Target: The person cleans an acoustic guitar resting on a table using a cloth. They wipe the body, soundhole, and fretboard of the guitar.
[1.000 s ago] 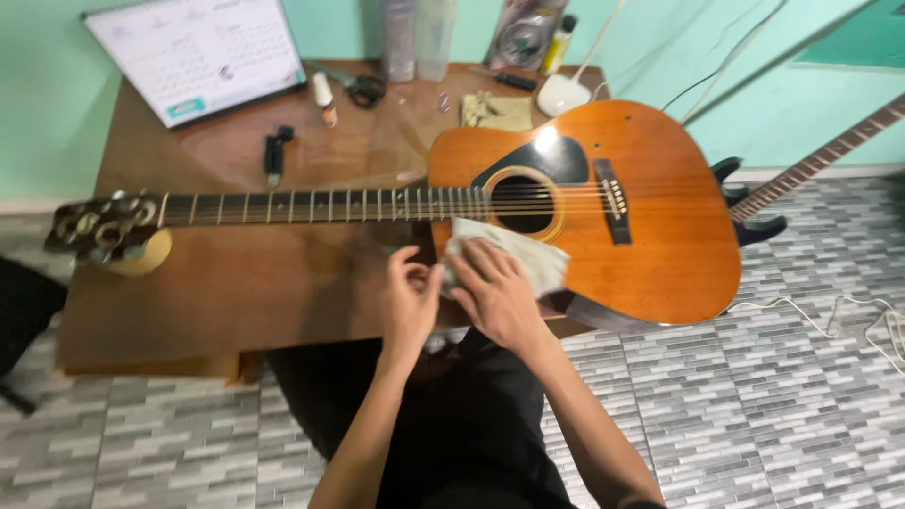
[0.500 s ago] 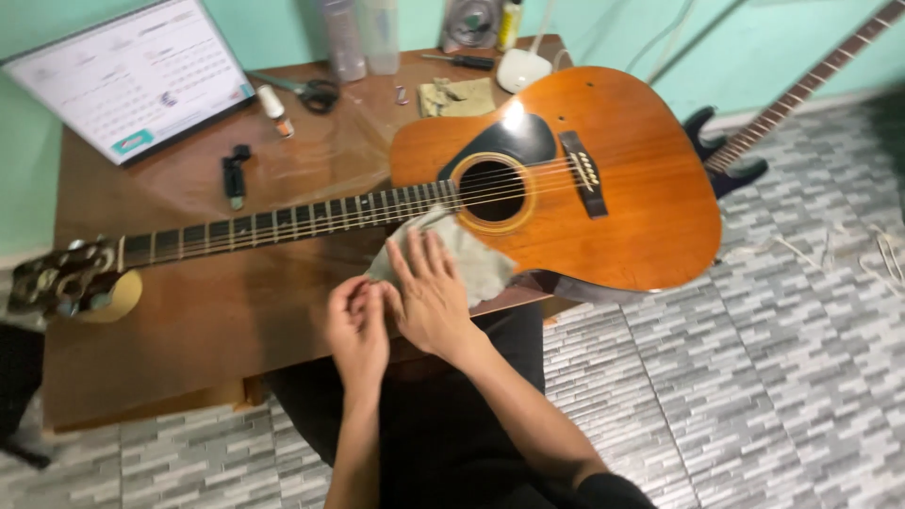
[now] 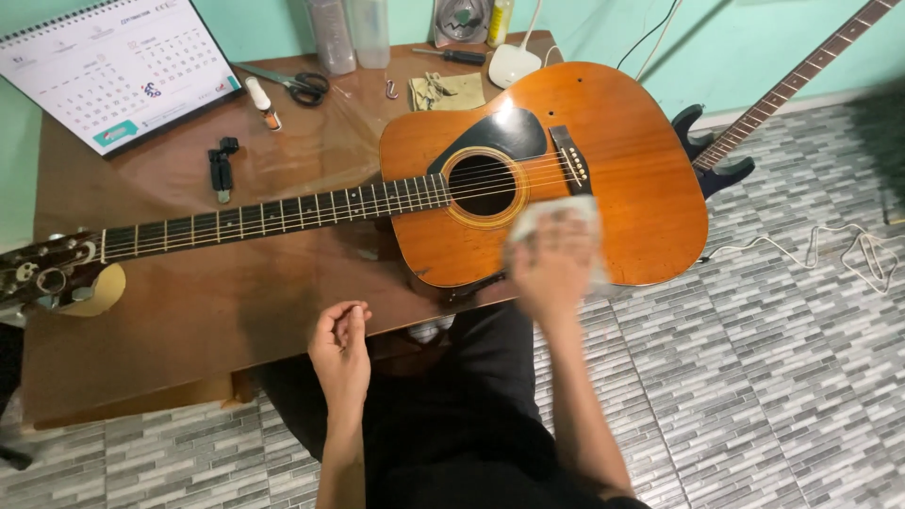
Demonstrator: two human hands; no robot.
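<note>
An orange acoustic guitar (image 3: 630, 151) lies flat on a brown wooden table (image 3: 189, 311), neck pointing left and headstock (image 3: 42, 273) at the left edge. My right hand (image 3: 554, 266), blurred by motion, presses a white cloth (image 3: 556, 211) onto the lower part of the guitar body, just below the bridge. My left hand (image 3: 341, 351) hovers at the table's front edge, away from the guitar, fingers loosely curled with nothing in them.
A desk calendar (image 3: 113, 71), scissors (image 3: 297, 85), a small tube (image 3: 262, 102), a black capo (image 3: 222, 170), a folded cloth (image 3: 448, 91), bottles (image 3: 351, 33) and a screwdriver (image 3: 452, 57) sit at the table's back. An electric guitar (image 3: 754, 123) leans at right. A white cord (image 3: 848, 250) lies on the tiled floor.
My right hand has slid the cloth rightward along the guitar body toward the bridge. My left hand has let go of the cloth and dropped back to the table's front edge.
</note>
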